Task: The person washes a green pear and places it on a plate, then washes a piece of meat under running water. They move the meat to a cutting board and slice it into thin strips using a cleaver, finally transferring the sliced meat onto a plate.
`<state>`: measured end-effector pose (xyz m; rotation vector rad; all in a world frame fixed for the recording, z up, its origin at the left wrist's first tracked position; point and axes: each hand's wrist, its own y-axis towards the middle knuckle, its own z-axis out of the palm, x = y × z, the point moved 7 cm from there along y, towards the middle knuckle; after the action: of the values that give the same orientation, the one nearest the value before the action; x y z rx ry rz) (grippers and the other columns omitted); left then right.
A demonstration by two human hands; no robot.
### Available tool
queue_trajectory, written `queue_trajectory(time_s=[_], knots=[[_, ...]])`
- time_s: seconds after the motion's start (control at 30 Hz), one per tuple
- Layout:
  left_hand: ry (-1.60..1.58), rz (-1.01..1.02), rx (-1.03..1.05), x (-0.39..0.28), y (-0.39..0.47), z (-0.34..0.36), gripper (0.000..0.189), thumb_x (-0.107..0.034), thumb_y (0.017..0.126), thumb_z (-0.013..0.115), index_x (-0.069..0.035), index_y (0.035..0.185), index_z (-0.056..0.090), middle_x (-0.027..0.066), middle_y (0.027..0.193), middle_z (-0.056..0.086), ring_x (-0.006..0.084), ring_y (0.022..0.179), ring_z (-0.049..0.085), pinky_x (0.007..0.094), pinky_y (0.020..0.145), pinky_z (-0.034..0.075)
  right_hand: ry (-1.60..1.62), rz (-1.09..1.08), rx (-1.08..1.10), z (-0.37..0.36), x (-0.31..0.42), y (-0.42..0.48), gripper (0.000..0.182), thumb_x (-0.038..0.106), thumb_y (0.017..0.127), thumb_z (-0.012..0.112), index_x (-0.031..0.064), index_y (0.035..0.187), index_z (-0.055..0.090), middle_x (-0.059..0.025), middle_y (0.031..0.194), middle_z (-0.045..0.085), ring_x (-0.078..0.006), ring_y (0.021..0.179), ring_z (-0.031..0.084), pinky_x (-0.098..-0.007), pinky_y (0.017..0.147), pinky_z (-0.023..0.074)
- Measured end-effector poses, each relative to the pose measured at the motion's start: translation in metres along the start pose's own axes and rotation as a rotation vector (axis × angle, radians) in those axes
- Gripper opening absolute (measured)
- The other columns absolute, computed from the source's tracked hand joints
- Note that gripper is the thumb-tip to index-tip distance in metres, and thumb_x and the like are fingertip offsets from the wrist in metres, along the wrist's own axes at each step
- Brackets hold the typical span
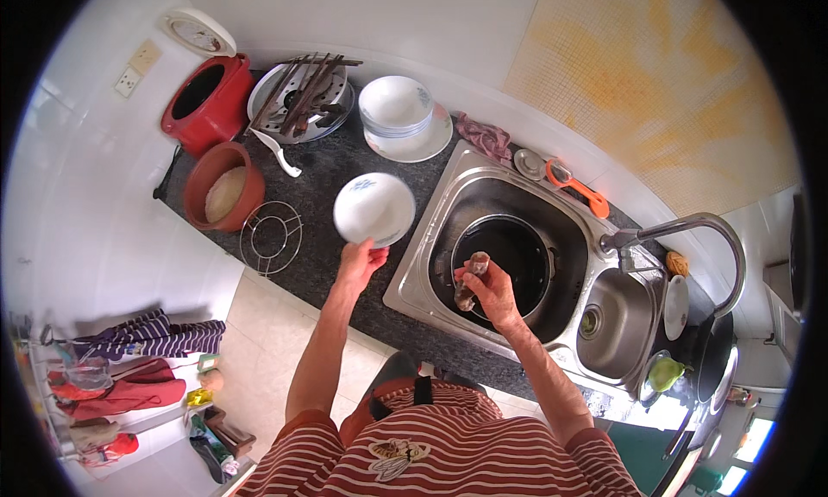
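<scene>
My left hand (363,264) grips the near rim of a white bowl (375,207) with a blue pattern, thumb on top. The bowl is at the dark countertop, left of the sink; whether it rests there or is slightly lifted, I cannot tell. In my right hand (493,292) is a short, brownish, sausage-like piece of food (478,262), held above the larger sink basin. Beneath that hand, a round black pot (511,238) sits in the basin, partly hidden by the hand. Its contents are too dark to make out.
Stacked white bowls (396,102) stand on a plate behind the held bowl. A knife (278,153), a wire rack (272,238) and a reddish pot of rice-like grains (223,196) lie left. The faucet (702,220) arches over the sink's right side.
</scene>
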<state>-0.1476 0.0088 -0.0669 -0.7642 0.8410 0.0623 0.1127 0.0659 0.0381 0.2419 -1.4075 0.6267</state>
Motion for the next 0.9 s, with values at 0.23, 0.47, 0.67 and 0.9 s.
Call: queue_trajectory(time_s=[0.23,0.47,0.67,0.9], knots=[[0.010,-0.074,0.255,-0.008,0.012,0.055,0.029,-0.026,0.091,0.057,0.000,0.103,0.056,0.0122,0.089,0.066,0.0179,0.077,0.064,0.0290,0.067,0.053,0.187,0.204,0.109,0.050,-0.009,0.019,0.022,0.015,0.090,0.057,0.0028,0.108,0.052,-0.0083,0.097,0.064,-0.0143,0.085,0.062,-0.0307,0.075,0.0515],[1.041,0.745,-0.329,-0.102,-0.079,-0.046,0.030,-0.017,0.082,0.067,-0.002,0.106,0.059,0.0094,0.093,0.063,0.0142,0.076,0.061,0.0270,0.066,0.050,0.035,0.372,0.108,0.101,-0.036,0.056,0.025,0.022,0.089,0.058,0.0051,0.106,0.051,-0.0058,0.091,0.065,-0.0121,0.080,0.063,-0.0281,0.064,0.0510],[1.485,0.816,-0.655,-0.153,-0.086,-0.114,0.071,-0.034,0.068,0.076,0.000,0.123,0.047,0.0249,0.125,0.044,0.0404,0.116,0.040,0.0464,0.097,0.035,-0.225,0.281,0.094,0.141,-0.068,0.100,0.030,0.024,0.084,0.064,-0.0019,0.095,0.056,-0.0092,0.083,0.063,-0.0155,0.070,0.062,-0.0287,0.053,0.0525],[1.584,0.694,-0.495,-0.165,-0.040,-0.126,0.097,-0.042,0.060,0.080,-0.008,0.137,0.032,0.0272,0.135,0.035,0.0419,0.125,0.033,0.0497,0.104,0.025,-0.521,0.264,0.103,0.156,-0.071,0.126,0.044,0.034,0.073,0.070,-0.0052,0.089,0.062,-0.0207,0.080,0.064,-0.0329,0.074,0.064,-0.0407,0.073,0.0509]])
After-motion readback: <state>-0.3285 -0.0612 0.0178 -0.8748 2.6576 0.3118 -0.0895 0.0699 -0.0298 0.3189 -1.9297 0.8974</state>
